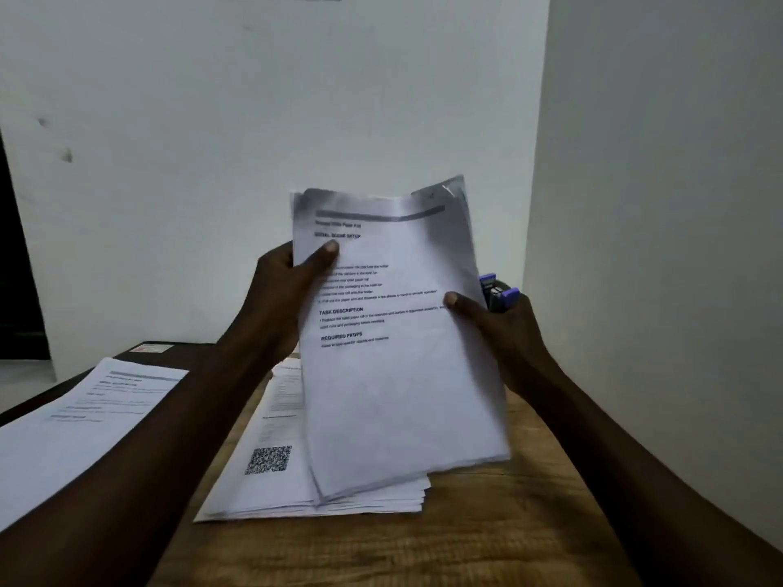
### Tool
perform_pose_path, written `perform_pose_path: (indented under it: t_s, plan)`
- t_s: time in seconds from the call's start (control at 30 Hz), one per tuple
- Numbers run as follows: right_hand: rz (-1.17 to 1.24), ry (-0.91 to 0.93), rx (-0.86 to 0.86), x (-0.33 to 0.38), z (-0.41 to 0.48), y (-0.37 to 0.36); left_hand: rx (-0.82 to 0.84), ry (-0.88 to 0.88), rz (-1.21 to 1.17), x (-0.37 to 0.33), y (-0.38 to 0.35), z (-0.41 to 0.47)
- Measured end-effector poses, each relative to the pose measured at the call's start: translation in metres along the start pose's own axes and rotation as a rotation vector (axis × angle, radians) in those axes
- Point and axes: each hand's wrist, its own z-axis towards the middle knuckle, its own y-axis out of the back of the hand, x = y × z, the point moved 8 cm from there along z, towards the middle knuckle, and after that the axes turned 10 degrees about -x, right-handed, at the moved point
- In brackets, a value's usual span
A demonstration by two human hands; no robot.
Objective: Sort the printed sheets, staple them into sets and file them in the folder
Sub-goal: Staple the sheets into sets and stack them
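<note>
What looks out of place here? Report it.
The sheets in the left hand and right hand curl at the top right corner. The pile on the table beneath is fanned, edges uneven.

A brown wood-grain tabletop (487, 540) stands against a plain white back wall (254, 120) marked by dark scuffs (65, 155). A second white wall (656, 205) closes the right side; a dark opening (17, 269) shows far left.

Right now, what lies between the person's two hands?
A bundle of printed sheets, gripped at its sides by the left hand and the right hand, as the head view shows.
</note>
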Motion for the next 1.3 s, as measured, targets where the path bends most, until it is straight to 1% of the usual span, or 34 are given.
perform_pose_path:
  t_s: [0.07,0.13,0.17,0.23,0.3,0.4,0.47,0.53,0.6,0.73,0.83,0.93,1.13,1.2,1.3]
  plan:
    - [-0.066,0.196,-0.122,0.031,0.0,0.014,0.046,-0.049,-0.001,-0.021,-0.025,-0.004]
    - [-0.099,0.378,-0.188,0.06,-0.005,0.025,0.08,-0.083,-0.019,-0.033,-0.047,-0.01]
    - [-0.103,0.443,-0.206,0.071,-0.008,0.029,0.081,-0.09,-0.035,-0.036,-0.056,-0.012]
    - [-0.104,0.484,-0.232,0.079,-0.012,0.042,0.068,-0.087,-0.064,-0.037,-0.069,-0.016]
    - [-0.094,0.443,-0.232,0.074,-0.012,0.054,0.069,-0.074,-0.07,-0.034,-0.077,-0.018]
    - [-0.074,0.325,-0.202,0.058,-0.013,0.069,0.101,-0.043,-0.001,-0.018,-0.085,-0.023]
    - [-0.053,0.281,-0.199,0.053,-0.012,0.076,0.138,0.019,0.037,0.0,-0.09,-0.028]
    - [-0.074,0.274,-0.203,0.053,-0.01,0.078,0.164,0.094,0.056,0.017,-0.093,-0.034]
    - [-0.078,0.285,-0.206,0.057,-0.008,0.077,0.155,0.127,0.068,0.024,-0.096,-0.037]
    - [-0.022,0.318,-0.226,0.07,-0.004,0.076,0.125,0.071,0.052,0.007,-0.099,-0.03]
    - [-0.007,0.26,-0.238,0.06,-0.001,0.078,0.133,0.068,0.082,0.01,-0.099,-0.034]
    - [-0.052,0.193,-0.252,0.04,-0.005,0.08,0.13,0.128,0.099,0.031,-0.094,-0.042]
    - [-0.025,0.159,-0.237,0.069,0.011,0.074,0.158,0.173,0.002,0.01,-0.089,-0.031]
    - [-0.001,0.073,-0.198,0.07,0.016,0.07,0.245,0.265,-0.01,0.01,-0.085,-0.031]
    - [0.056,-0.178,0.008,0.054,0.013,0.056,0.407,0.416,0.024,0.019,-0.071,-0.04]
